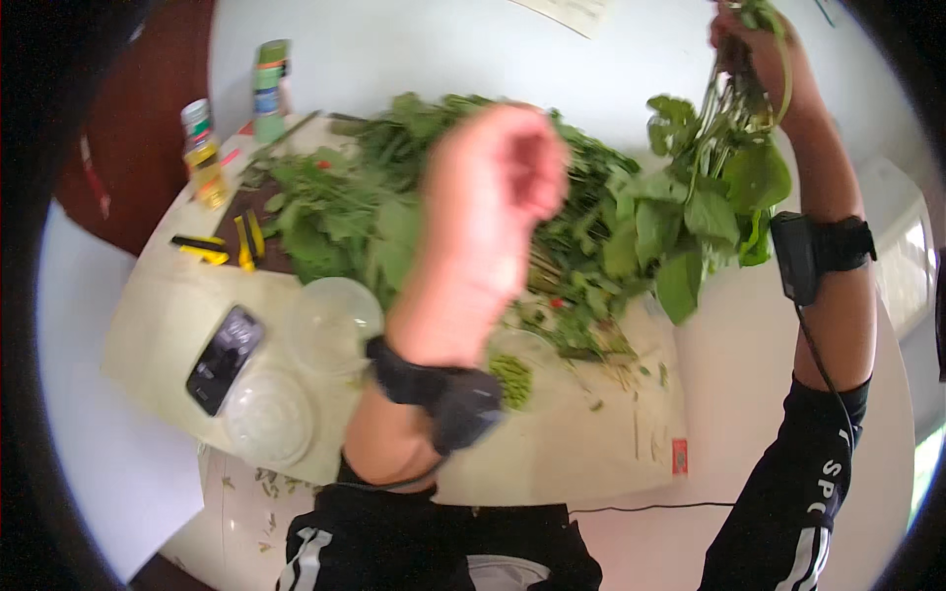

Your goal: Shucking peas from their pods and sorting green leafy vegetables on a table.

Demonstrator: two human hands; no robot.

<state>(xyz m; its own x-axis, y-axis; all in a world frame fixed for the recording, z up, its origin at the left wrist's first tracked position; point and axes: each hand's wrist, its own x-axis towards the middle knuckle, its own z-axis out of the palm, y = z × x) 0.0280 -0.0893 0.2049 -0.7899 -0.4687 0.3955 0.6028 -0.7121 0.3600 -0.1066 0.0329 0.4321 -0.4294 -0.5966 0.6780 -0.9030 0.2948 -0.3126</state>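
Observation:
High at the right, my right hand (764,54) is closed round the stems of a bunch of leafy bean plants (709,212); the broad leaves hang below it. My left hand (498,167) is raised over the middle of the table, blurred, with its fingers curled in. Whether anything is inside those fingers is hidden. Beneath and behind it spreads a heap of leafy green plants (340,212). Close to my left wrist, a clear bowl holds small green beans (512,382), partly covered by the dark band device (463,409) on that wrist.
Left of my left forearm are a clear bowl (335,320), a clear lid or shallow container (268,416) and a phone (225,360). Yellow-black tools (246,241), an oil-coloured bottle (204,163) and a green spray can (268,94) stand or lie farther left. Plant scraps (626,379) litter the table's right part.

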